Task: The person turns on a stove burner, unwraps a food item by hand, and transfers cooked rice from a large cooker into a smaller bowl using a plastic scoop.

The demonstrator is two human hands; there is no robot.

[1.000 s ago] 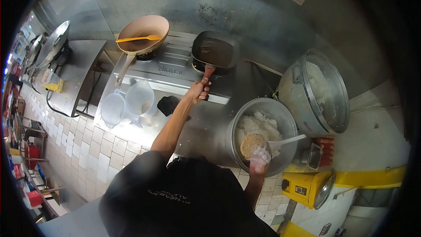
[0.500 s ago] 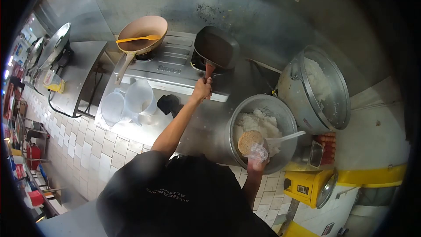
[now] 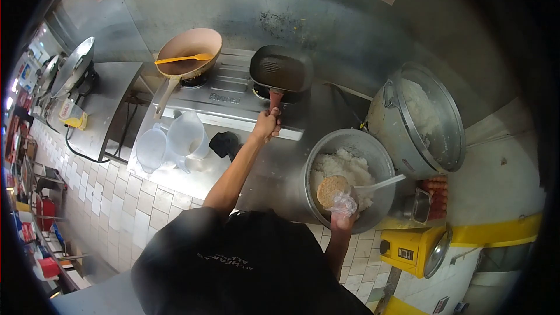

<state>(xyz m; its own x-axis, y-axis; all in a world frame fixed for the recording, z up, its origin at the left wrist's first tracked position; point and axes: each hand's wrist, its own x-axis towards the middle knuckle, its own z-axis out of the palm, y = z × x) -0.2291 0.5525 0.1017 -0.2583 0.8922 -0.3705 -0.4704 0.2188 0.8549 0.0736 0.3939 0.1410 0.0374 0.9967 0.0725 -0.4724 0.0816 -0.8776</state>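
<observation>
My left hand (image 3: pixel 268 125) is wrapped around the reddish handle of a dark square frying pan (image 3: pixel 280 70) over the right burner. Its inside looks dark and shiny. My right hand (image 3: pixel 344 209), covered in thin clear plastic, grips a round, golden, grainy rice patty (image 3: pixel 333 191). The patty is above a large metal bowl (image 3: pixel 382 157) holding white rice (image 3: pixel 345 167). A white-handled utensil (image 3: pixel 382 184) rests across that bowl, its far end partly hidden near the patty.
A tan wok (image 3: pixel 189 70) with an orange spatula (image 3: pixel 184 58) sits on the left burner of the stove (image 3: pixel 224 99). Plastic jugs (image 3: pixel 185 135) and a black cloth (image 3: pixel 224 144) lie in front. A big rice pot (image 3: pixel 396 128) leans at right, near a yellow appliance (image 3: pixel 408 251).
The frying pan has shifted slightly left and sits at a different angle, my left hand still on its handle. My right hand and the patty stay nearly in place.
</observation>
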